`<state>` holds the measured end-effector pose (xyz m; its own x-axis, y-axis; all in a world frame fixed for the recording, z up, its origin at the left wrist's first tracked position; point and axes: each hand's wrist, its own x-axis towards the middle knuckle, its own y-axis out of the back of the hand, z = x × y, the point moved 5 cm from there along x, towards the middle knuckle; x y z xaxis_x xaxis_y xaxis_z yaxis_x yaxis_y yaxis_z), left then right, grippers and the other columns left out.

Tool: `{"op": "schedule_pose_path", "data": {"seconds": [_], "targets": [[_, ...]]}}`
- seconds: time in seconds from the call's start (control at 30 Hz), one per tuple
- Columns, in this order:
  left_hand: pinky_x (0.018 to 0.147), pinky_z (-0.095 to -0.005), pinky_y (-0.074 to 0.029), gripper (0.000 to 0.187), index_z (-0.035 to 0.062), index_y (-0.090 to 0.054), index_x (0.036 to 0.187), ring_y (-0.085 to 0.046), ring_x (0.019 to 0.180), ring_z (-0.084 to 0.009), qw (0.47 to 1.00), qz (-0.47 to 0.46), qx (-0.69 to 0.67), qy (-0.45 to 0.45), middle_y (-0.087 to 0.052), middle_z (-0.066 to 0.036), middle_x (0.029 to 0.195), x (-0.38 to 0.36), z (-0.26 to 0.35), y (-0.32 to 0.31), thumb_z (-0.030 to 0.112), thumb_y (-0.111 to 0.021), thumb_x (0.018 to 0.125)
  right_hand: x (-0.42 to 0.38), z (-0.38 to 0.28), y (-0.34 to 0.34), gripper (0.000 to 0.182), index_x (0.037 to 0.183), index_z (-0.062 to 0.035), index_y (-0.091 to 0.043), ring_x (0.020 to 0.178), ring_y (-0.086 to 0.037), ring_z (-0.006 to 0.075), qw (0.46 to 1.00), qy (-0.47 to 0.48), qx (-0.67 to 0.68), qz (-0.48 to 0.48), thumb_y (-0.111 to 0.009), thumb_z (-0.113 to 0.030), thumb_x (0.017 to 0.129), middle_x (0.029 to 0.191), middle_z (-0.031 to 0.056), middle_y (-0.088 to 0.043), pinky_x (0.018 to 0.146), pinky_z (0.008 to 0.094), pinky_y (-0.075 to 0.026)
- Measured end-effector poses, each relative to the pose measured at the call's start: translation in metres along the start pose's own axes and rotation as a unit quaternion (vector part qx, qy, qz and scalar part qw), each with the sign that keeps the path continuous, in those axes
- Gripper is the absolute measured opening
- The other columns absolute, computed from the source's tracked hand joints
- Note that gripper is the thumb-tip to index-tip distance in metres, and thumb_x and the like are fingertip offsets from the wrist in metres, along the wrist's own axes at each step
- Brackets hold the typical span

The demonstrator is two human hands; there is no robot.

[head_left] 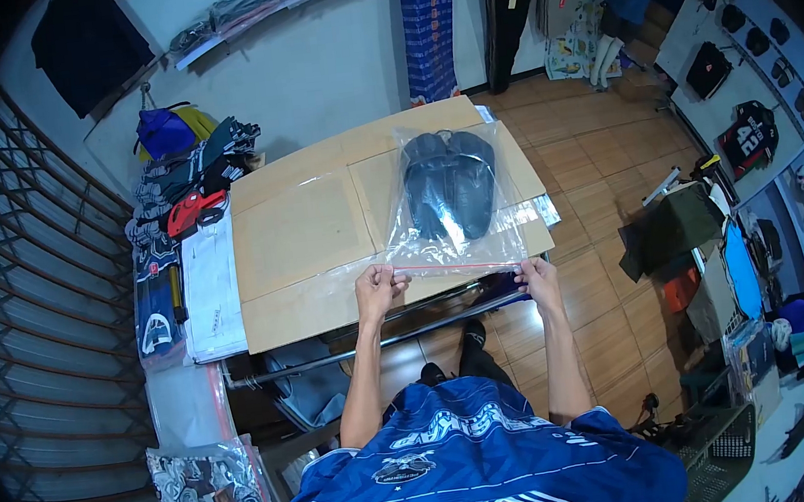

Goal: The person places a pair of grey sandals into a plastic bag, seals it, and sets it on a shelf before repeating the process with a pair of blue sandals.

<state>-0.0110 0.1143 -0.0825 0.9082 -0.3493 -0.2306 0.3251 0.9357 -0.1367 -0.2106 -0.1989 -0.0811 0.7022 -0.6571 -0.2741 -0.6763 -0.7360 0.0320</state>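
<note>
A clear plastic zip bag lies on a cardboard sheet, its red-edged opening turned toward me. Inside it rests a pair of black slides, side by side. At the left end of the red strip, my left hand pinches the bag's edge. The opposite corner is pinched between the fingers of my right hand. Between my hands the red strip is stretched nearly straight along the cardboard's near edge.
Folded clothes and a red object sit left of the cardboard, beside white sheets. A metal rail runs under the near edge. A folding metal gate stands left. Tiled floor and clothing displays lie right.
</note>
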Motion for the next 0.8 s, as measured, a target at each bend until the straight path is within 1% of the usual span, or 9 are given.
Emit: {"op": "schedule_pose_path", "data": {"seconds": [0.13,0.2,0.33,0.43,0.5,0.63,0.7,0.8], "targets": [[0.063,-0.0274,-0.062,0.023,-0.0051,-0.060,0.100,-0.074,0.076,-0.0209,0.997,0.005,-0.065,0.038,-0.072,-0.016,0.086,0.001,0.001,-0.002,0.018,-0.057,0.104,-0.011,-0.005,-0.006,0.022,0.097,-0.0050,-0.065,0.071,-0.065,0.0113,0.997,-0.057,0.050,0.008,-0.060,-0.026,0.103,0.085,0.0038,-0.067,0.057,0.0250,-0.051],[0.063,-0.0268,-0.061,0.024,-0.0050,-0.061,0.100,-0.074,0.076,-0.0203,0.999,-0.002,-0.043,0.029,-0.072,-0.016,0.085,0.001,0.003,-0.005,0.018,-0.057,0.104,-0.014,-0.009,-0.011,0.023,0.098,-0.0050,-0.065,0.071,-0.065,0.0113,0.996,-0.070,0.056,0.006,-0.060,-0.027,0.103,0.086,0.0036,-0.068,0.057,0.0251,-0.051],[0.062,-0.0261,-0.061,0.024,-0.0052,-0.062,0.099,-0.074,0.076,-0.0193,1.000,-0.014,0.027,0.007,-0.073,-0.016,0.086,0.002,0.003,-0.007,0.017,-0.057,0.104,-0.009,0.000,-0.015,0.022,0.100,-0.0049,-0.066,0.072,-0.066,0.0113,0.997,-0.056,0.054,0.006,-0.062,-0.026,0.102,0.087,0.0040,-0.069,0.058,0.0255,-0.052],[0.063,-0.0257,-0.061,0.023,-0.0052,-0.062,0.100,-0.074,0.075,-0.0188,0.999,-0.028,0.032,-0.004,-0.073,-0.017,0.087,0.005,0.001,-0.006,0.017,-0.057,0.104,-0.006,0.004,-0.014,0.020,0.100,-0.0036,-0.066,0.075,-0.067,0.0116,0.998,-0.024,0.056,0.008,-0.062,-0.023,0.101,0.088,0.0050,-0.070,0.059,0.0253,-0.053],[0.063,-0.0255,-0.060,0.023,-0.0051,-0.062,0.099,-0.074,0.075,-0.0188,0.999,-0.035,0.006,0.000,-0.074,-0.017,0.088,0.005,0.000,-0.003,0.017,-0.057,0.104,-0.005,0.003,-0.014,0.019,0.100,-0.0036,-0.066,0.075,-0.068,0.0117,0.998,-0.006,0.064,-0.001,-0.062,-0.022,0.101,0.088,0.0048,-0.070,0.060,0.0254,-0.053],[0.062,-0.0254,-0.060,0.022,-0.0051,-0.062,0.099,-0.074,0.075,-0.0188,0.999,-0.035,-0.017,0.018,-0.073,-0.016,0.087,0.005,-0.001,-0.005,0.016,-0.058,0.104,-0.012,-0.001,-0.018,0.019,0.101,-0.0038,-0.066,0.076,-0.068,0.0129,0.993,-0.052,0.109,0.017,-0.064,-0.023,0.100,0.089,0.0055,-0.070,0.060,0.0264,-0.054],[0.062,-0.0257,-0.061,0.022,-0.0053,-0.062,0.099,-0.074,0.075,-0.0190,0.998,-0.042,-0.036,0.042,-0.073,-0.015,0.086,0.004,0.001,-0.006,0.016,-0.058,0.103,-0.017,-0.004,-0.021,0.020,0.102,-0.0036,-0.066,0.076,-0.069,0.0136,0.989,-0.077,0.126,0.026,-0.065,-0.023,0.099,0.090,0.0061,-0.071,0.061,0.0270,-0.054],[0.060,-0.0251,-0.060,0.022,-0.0050,-0.062,0.098,-0.073,0.074,-0.0184,0.996,-0.049,-0.034,0.062,-0.072,-0.014,0.084,0.003,0.005,-0.010,0.016,-0.059,0.103,-0.018,-0.004,-0.028,0.021,0.104,-0.0030,-0.066,0.077,-0.069,0.0150,0.985,-0.090,0.145,0.015,-0.067,-0.024,0.098,0.091,0.0074,-0.071,0.061,0.0276,-0.054]]}}
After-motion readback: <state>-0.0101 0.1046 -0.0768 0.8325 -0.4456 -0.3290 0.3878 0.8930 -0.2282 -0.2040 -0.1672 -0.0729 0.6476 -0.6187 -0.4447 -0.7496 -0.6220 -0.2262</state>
